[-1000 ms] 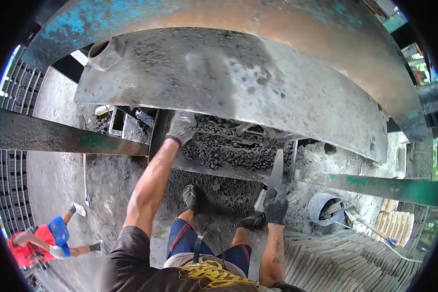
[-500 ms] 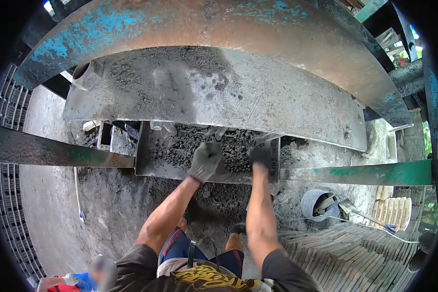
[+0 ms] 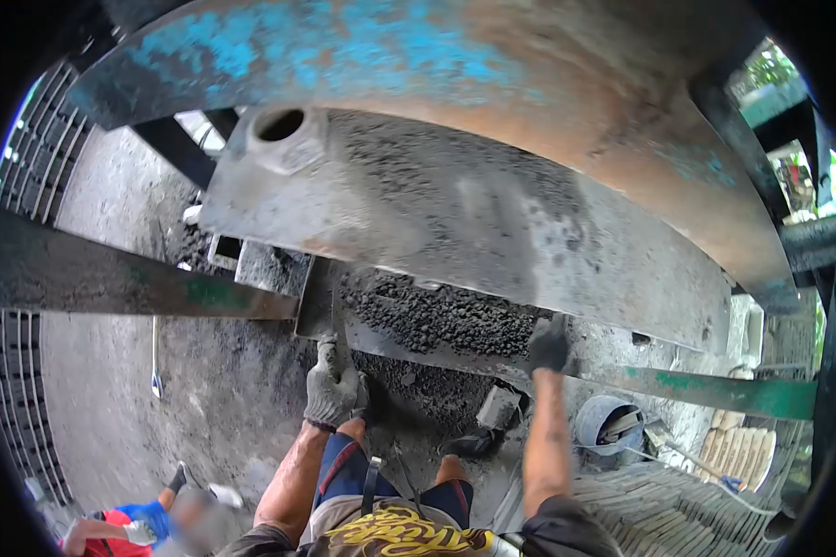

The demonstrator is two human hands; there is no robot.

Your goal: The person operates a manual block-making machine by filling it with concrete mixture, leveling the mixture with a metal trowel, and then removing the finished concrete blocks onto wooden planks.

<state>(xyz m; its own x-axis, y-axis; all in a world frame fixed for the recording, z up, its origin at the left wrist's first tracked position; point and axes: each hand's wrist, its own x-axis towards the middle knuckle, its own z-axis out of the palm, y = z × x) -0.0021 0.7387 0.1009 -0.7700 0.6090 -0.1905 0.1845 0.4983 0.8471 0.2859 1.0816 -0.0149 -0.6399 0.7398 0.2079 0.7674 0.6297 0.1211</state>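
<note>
A metal tray (image 3: 390, 348) of dark, crumbly, gravel-like material (image 3: 446, 314) sits partly beneath a wide grey metal plate (image 3: 455, 204). My left hand (image 3: 333, 388), in a light grey knitted glove, is closed on the tray's left front corner, thumb pointing up along the edge. My right hand (image 3: 548, 344), in a darker, dirty glove, is closed at the tray's right end; its fingers are partly hidden. The dark material is heaped between my hands, with a bare strip of tray at the left.
Green-painted metal bars (image 3: 724, 392) flank the tray. A grey block (image 3: 499, 407) lies near my foot. At right are a bucket (image 3: 608, 422) and stacked slats (image 3: 678, 497). Another person (image 3: 130, 534) is at lower left. A rusty blue-painted beam (image 3: 362, 56) hangs above the plate.
My hands have moved apart, from over the dark material to opposite ends of the tray. The view has tilted and shifted, and a grey block now shows near my foot.
</note>
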